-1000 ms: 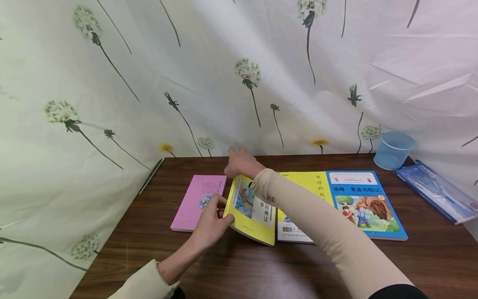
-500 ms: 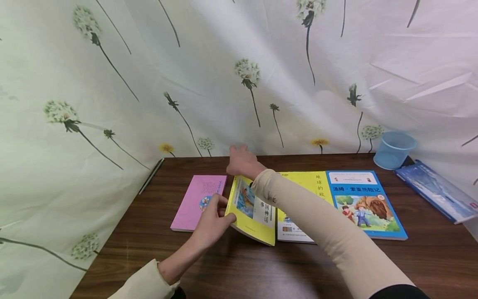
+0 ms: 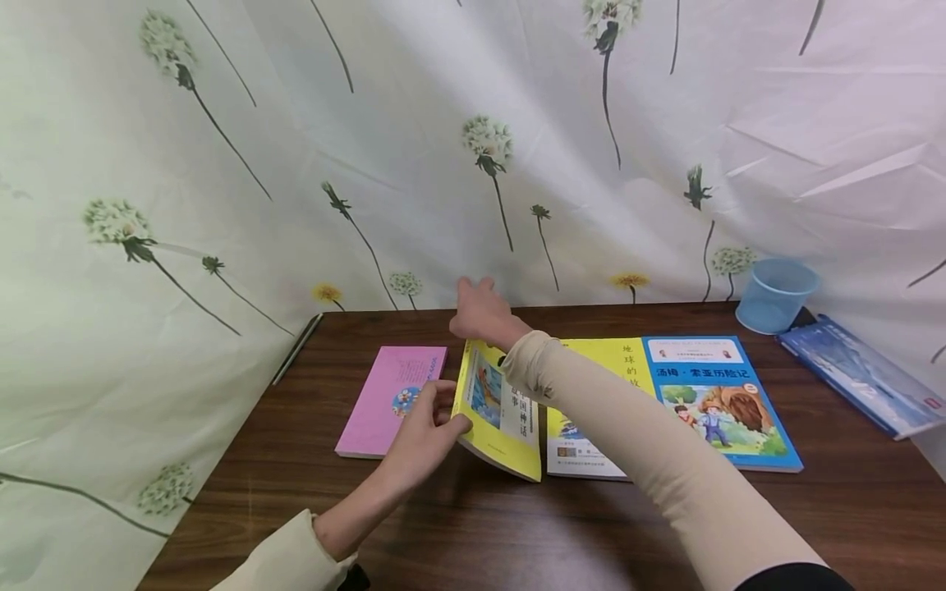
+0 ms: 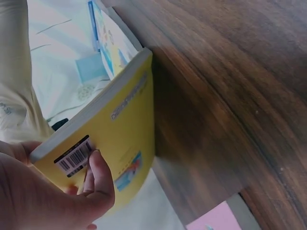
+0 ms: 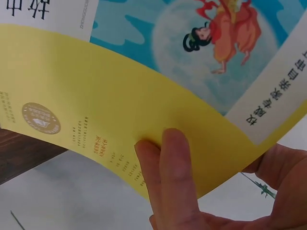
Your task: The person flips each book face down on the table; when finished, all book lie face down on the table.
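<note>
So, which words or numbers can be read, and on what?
"汤姆·索亚历险记": blue book
"地球的…": flat yellow book, partly covered
"…国神话 / 故事": held yellow book
"权威专家…": same book
Too small or blurred: barcode, pink book, angled blue item, other small print.

Yellow paperback book with white panel (image 3: 502,419), upper right corner behind beige cloth sleeve (image 3: 636,435), yellow-and-white paperback (image 3: 615,355) right of it partly covered, thin pink book (image 3: 380,402) left of it, cover print seemingly too small to read
</note>
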